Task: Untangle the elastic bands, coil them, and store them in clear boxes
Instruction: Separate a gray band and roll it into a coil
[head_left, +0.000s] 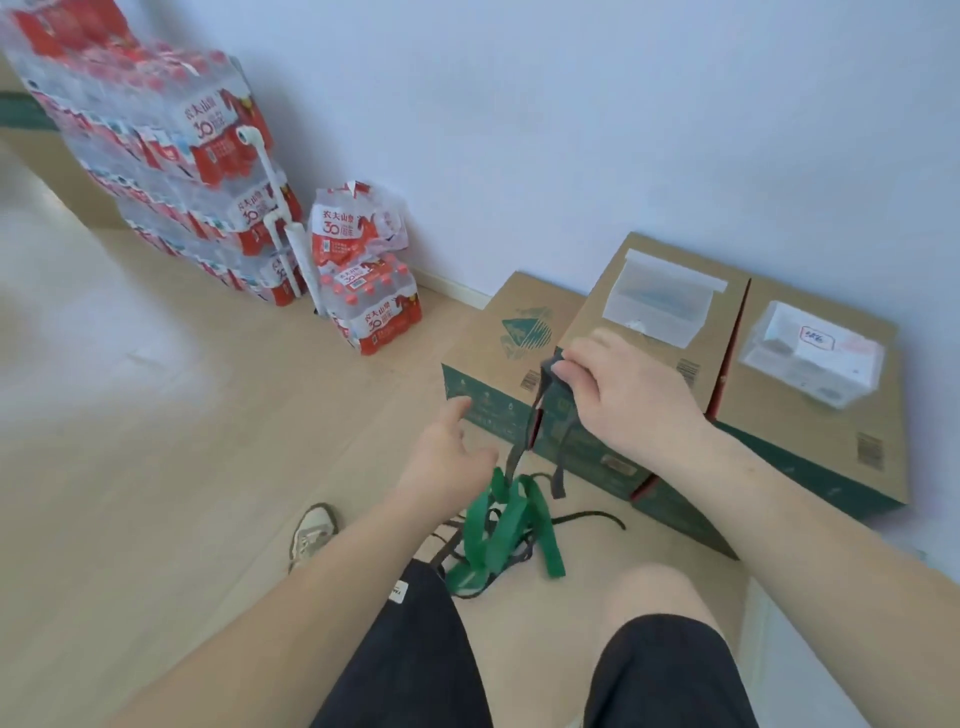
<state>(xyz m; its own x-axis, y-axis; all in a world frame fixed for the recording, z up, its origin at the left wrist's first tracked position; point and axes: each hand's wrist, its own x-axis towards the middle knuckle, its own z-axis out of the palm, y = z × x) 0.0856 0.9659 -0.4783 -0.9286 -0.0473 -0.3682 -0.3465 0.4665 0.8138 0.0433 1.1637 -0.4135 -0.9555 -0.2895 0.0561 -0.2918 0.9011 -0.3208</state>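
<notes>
Pinching the grey band (535, 415) high, the right hand (628, 395) likely exposed the green tangle (498, 525) for the left hand (447, 457), fingers loosely spread.

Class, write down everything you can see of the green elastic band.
The green elastic band is a flat, wide strip, fabric-like, folded into several loose loops. It is tangled with thinner dark bands and with a grey band, which the right hand pinches and holds up. Its upper loops hang raised; its lower end lies on the wooden floor in front of the person's knees. The open left hand is beside its top; whether they touch cannot be told.
</notes>
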